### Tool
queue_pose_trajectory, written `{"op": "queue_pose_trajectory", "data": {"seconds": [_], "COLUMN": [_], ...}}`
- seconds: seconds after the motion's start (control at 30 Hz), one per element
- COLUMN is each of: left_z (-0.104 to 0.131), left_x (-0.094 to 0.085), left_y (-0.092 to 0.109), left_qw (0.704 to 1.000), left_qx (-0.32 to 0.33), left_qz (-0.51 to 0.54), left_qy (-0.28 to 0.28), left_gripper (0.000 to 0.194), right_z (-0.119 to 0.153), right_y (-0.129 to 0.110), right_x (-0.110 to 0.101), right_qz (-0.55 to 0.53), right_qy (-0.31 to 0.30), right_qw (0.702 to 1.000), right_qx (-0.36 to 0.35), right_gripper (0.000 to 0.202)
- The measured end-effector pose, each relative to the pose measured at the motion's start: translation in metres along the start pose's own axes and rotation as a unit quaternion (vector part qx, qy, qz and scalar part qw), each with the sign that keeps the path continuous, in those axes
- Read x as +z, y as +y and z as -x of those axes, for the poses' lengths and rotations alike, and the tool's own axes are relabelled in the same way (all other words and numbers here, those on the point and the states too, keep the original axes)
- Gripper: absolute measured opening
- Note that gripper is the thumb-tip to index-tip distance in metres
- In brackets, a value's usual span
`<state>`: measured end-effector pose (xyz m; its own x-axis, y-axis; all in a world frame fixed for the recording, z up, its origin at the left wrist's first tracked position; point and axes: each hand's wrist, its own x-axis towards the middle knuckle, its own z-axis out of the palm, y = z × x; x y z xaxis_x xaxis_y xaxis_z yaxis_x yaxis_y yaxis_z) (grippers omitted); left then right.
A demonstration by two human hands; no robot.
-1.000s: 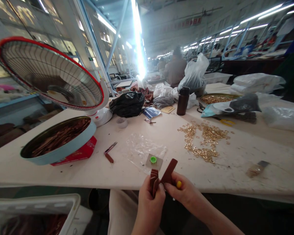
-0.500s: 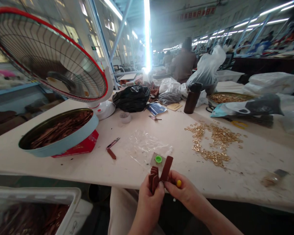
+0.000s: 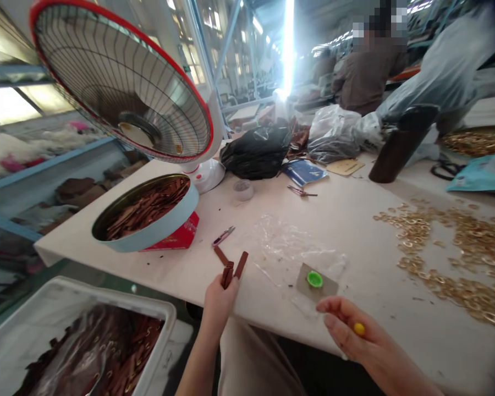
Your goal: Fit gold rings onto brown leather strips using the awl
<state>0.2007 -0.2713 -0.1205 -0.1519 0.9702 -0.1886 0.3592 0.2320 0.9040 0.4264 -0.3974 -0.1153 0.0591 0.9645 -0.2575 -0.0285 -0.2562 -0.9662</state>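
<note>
My left hand [image 3: 219, 301] is closed around a small bundle of brown leather strips [image 3: 227, 273], with one strip sticking up to the right. Just beyond it, a loose brown strip [image 3: 220, 254] lies beside a pair of thread snips [image 3: 223, 236]. My right hand [image 3: 352, 331] is apart from the left, at the table's front edge, with its fingers curled. A thin tool with a round yellow end [image 3: 358, 329] is tucked in this hand; most of it is hidden. Near its fingertips, a green cap [image 3: 314, 279] sits on a grey square plate [image 3: 303, 281].
Gold-coloured rings [image 3: 454, 247] lie scattered on the right. A round tin [image 3: 157, 235] of strips and a fan [image 3: 127, 82] stand left. Below left is a white bin [image 3: 165, 313]. A dark bottle [image 3: 402, 148] and black bag [image 3: 256, 154] are farther back; a person [image 3: 367, 71] is beyond.
My hands have parted: the left has gone left with the strips, the right has moved right towards the green cap, leaving the strip it was touching. The view has turned left.
</note>
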Motion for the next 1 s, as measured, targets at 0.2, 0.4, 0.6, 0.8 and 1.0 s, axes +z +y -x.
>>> {"op": "queue_pose_trajectory", "data": {"seconds": [0.2, 0.4, 0.6, 0.8, 1.0], "left_z": [-0.007, 0.078, 0.140, 0.152, 0.160], "left_x": [-0.019, 0.022, 0.067, 0.070, 0.067], "left_y": [-0.003, 0.030, 0.059, 0.051, 0.054], "left_qw": [0.999, 0.945, 0.879, 0.943, 0.961], "left_qx": [-0.025, -0.102, -0.112, -0.010, 0.036], "left_qz": [0.041, 0.294, 0.442, 0.283, 0.154], "left_qy": [0.019, -0.104, -0.138, -0.176, -0.228], "left_gripper": [0.022, 0.032, 0.026, 0.033, 0.032], "right_z": [0.004, 0.022, 0.048, 0.071, 0.082], "right_y": [0.001, -0.011, -0.019, -0.026, -0.024], "right_x": [0.005, 0.020, 0.025, 0.005, -0.005], "right_qz": [0.067, 0.110, 0.266, 0.296, 0.303], "right_qy": [-0.009, -0.082, -0.019, -0.017, 0.022], "right_qw": [0.998, 0.989, 0.954, 0.937, 0.938], "right_qx": [-0.004, -0.056, -0.135, -0.183, -0.169], "right_gripper": [0.033, 0.025, 0.013, 0.020, 0.019]}}
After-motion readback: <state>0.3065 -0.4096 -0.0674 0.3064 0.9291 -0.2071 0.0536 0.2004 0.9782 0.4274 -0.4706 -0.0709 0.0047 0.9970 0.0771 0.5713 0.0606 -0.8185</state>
